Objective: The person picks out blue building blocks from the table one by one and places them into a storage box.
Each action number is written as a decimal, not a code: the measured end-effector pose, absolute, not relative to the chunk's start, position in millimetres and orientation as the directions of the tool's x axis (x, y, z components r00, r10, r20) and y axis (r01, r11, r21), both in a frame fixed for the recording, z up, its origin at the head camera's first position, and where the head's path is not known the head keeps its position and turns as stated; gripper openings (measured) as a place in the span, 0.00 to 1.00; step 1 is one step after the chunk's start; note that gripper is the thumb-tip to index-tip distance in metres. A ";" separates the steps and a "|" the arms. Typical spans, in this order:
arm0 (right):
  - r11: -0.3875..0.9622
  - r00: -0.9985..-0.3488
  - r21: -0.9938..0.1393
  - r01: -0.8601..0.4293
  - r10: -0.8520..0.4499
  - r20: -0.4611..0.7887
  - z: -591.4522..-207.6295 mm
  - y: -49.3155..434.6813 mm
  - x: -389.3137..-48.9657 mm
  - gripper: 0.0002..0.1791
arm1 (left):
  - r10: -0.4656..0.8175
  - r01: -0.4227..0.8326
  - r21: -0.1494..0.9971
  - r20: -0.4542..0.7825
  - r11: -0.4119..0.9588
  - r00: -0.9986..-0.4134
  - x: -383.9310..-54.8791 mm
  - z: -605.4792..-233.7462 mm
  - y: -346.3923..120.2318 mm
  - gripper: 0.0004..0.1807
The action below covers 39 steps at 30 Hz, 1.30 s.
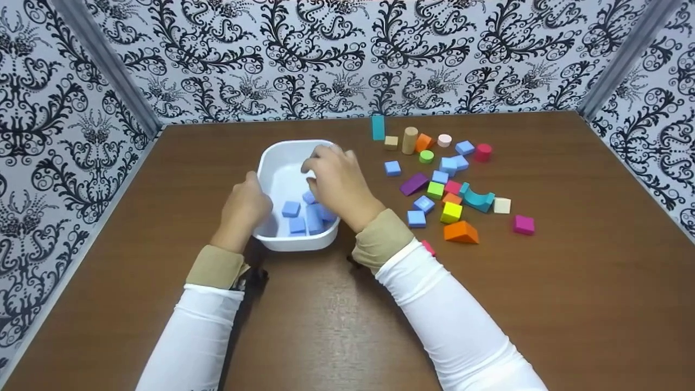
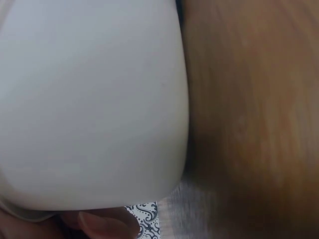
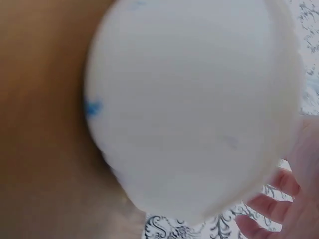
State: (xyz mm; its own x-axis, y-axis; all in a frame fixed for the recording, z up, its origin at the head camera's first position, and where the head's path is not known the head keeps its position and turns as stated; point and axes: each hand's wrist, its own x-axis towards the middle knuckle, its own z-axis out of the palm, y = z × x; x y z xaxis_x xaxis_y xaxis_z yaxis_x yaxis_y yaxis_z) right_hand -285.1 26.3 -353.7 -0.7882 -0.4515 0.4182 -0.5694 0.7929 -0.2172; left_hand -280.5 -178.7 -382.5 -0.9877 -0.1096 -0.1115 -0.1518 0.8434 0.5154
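A white plastic tub stands on the table left of centre in the head view, with several blue blocks in its near half. My left hand grips the tub's left rim. In the left wrist view the tub's outer wall fills much of the picture, with fingertips at its lower edge. Over the tub's right side hovers my right hand, its fingers bent loosely and apart, no block visible in them. The right wrist view shows these fingers beyond the tub wall.
Right of the tub lie scattered coloured blocks, among them several blue ones, an orange wedge, a yellow cube, a teal arch and a tan cylinder. Patterned walls enclose the brown table.
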 end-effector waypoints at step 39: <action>0.863 -0.991 -0.494 0.103 0.134 0.026 -345.9 219.1 -325.2 0.30 | -0.108 -0.147 0.513 -0.105 0.846 -0.989 -281.5 -385.2 -181.0 0.36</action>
